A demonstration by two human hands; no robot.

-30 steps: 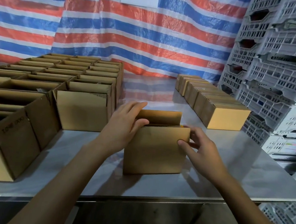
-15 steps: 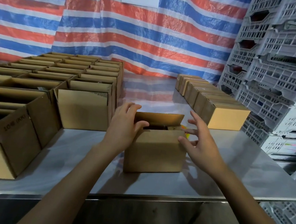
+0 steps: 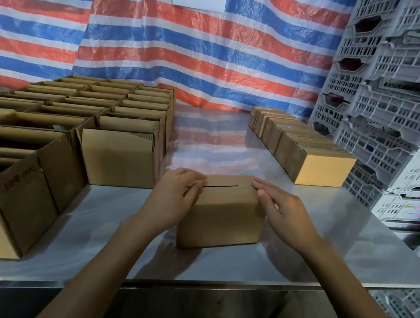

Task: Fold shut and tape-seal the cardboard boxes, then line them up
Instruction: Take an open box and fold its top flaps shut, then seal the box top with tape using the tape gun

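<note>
A small cardboard box (image 3: 221, 219) stands in the middle of the steel table (image 3: 337, 237), its top flaps folded down with a thin seam between them. My left hand (image 3: 174, 201) rests on the box's top left end, fingers bent over the edge and pressing the flaps. My right hand (image 3: 283, 212) lies at the top right end, fingers fairly straight against the flap edge. A row of closed boxes (image 3: 314, 156) runs along the right side of the table. No tape is in sight.
Several open cardboard boxes (image 3: 78, 125) fill the table's left half, the nearest ones (image 3: 19, 207) at the front left edge. Stacked grey plastic crates (image 3: 393, 107) rise on the right. A striped tarp (image 3: 188, 54) hangs behind.
The box's upright flaps have been folded down flat. Both hands moved from the box's sides up onto its top ends.
</note>
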